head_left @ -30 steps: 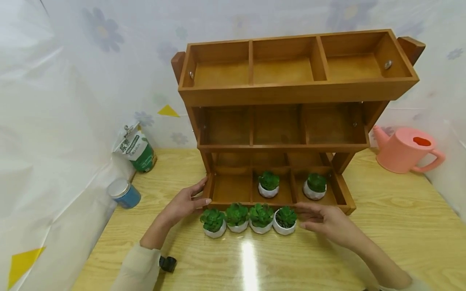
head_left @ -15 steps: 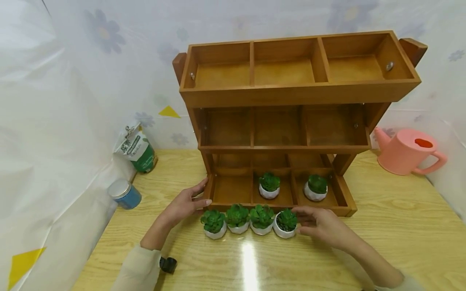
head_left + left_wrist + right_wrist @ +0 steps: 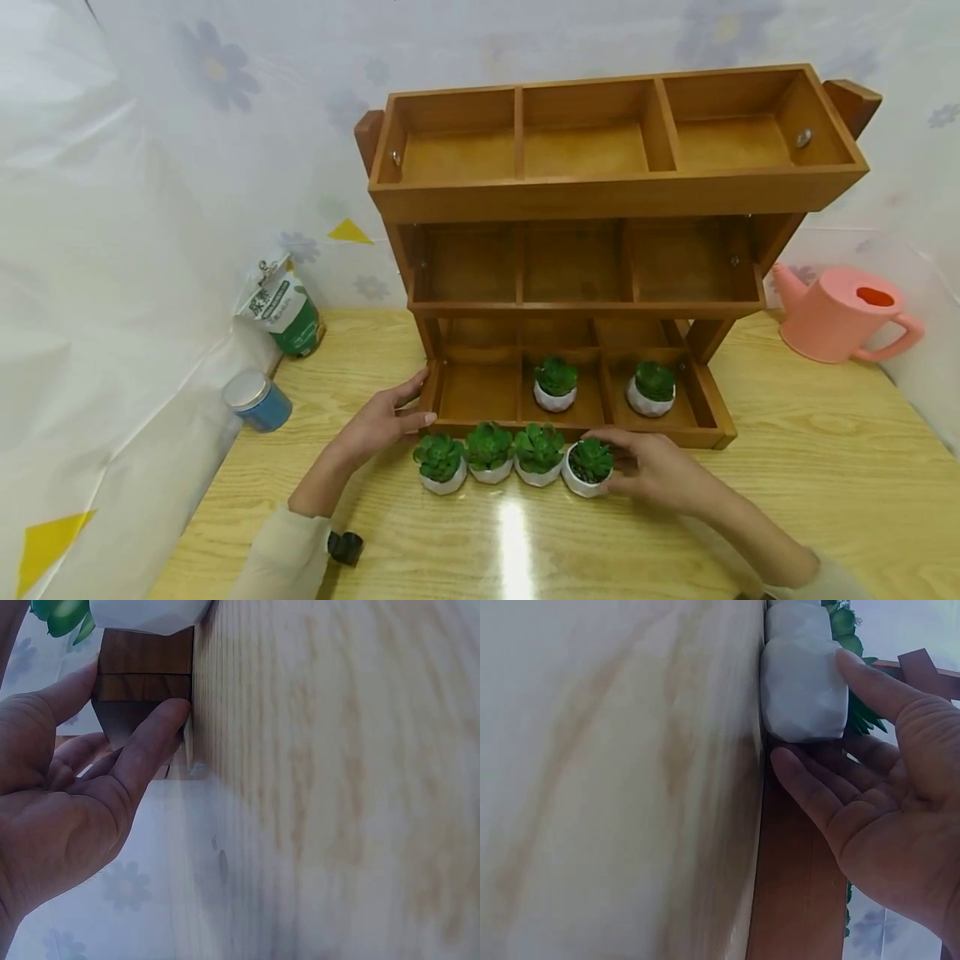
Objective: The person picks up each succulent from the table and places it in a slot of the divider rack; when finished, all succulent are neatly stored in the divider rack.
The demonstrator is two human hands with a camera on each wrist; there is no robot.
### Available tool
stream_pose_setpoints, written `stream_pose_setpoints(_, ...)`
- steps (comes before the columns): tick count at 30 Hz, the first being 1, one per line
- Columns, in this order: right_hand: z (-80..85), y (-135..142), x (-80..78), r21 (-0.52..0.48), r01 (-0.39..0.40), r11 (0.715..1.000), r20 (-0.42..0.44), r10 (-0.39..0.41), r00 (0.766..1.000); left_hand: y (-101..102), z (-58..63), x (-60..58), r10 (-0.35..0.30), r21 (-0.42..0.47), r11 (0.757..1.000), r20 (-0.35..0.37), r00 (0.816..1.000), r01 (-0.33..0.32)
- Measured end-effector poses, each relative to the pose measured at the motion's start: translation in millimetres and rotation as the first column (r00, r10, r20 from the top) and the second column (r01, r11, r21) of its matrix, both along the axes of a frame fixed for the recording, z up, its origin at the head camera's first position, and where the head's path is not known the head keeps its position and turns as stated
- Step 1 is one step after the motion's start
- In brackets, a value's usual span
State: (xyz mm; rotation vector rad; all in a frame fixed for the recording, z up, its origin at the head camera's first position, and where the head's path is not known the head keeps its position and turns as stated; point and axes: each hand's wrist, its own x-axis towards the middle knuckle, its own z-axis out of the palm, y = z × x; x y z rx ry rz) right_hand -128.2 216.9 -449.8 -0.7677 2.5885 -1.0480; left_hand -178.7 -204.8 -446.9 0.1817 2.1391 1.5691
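Note:
A row of small green succulents in white pots stands on the table before a three-tier wooden rack [image 3: 615, 196]. My right hand [image 3: 628, 463] grips the rightmost pot [image 3: 588, 467], fingers behind it and thumb on its near side; in the right wrist view the thumb [image 3: 870, 682] lies against that pot [image 3: 802, 682]. My left hand [image 3: 408, 404] rests on the front left corner of the rack's bottom tray [image 3: 675, 433], fingers straight, thumb [image 3: 150, 742] against the wooden corner [image 3: 142, 667]. Two more potted succulents [image 3: 555, 385] [image 3: 651, 388] sit in the tray's middle and right compartments.
A pink watering can [image 3: 843, 312] stands at the right by the wall. A blue tin [image 3: 257, 400] and a green-and-white bag [image 3: 281, 308] sit at the left. A small black object [image 3: 347, 546] lies by my left sleeve. The rack's upper tiers hold nothing.
My right hand has slid left along the tray's front and closed around the rightmost pot. The left hand has stayed on the tray's corner.

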Motion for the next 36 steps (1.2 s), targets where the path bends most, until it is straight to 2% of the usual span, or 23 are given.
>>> stream_pose_setpoints(7,4.2,-3,2.6,0.048,0.018,0.999,-0.072,-0.015,0.997,0,-1.4,0.2,0.011,-0.028,1.000,-0.010,1.000,-0.011)
stream_pose_setpoints(13,11.2,-1,5.0,0.036,0.046,0.998,-0.079,-0.043,0.996,1,0.0,1.3,0.016,-0.033,0.999,-0.012,1.000,-0.016)
stream_pose_setpoints(23,33.1,-1,-0.2,0.030,0.057,0.998,-0.152,-0.052,0.987,1,0.5,1.7,0.023,-0.033,0.999,-0.006,1.000,-0.023)
stream_pose_setpoints(30,46.9,-6,-6.1,-0.001,0.045,0.999,-0.103,-0.045,0.994,1,1.3,1.4,0.014,-0.053,0.998,-0.020,1.000,-0.015)
stream_pose_setpoints(36,57.2,-11,-12.7,0.021,0.076,0.997,-0.117,-0.073,0.990,1,2.4,1.2,0.023,-0.047,0.999,-0.012,1.000,-0.024)
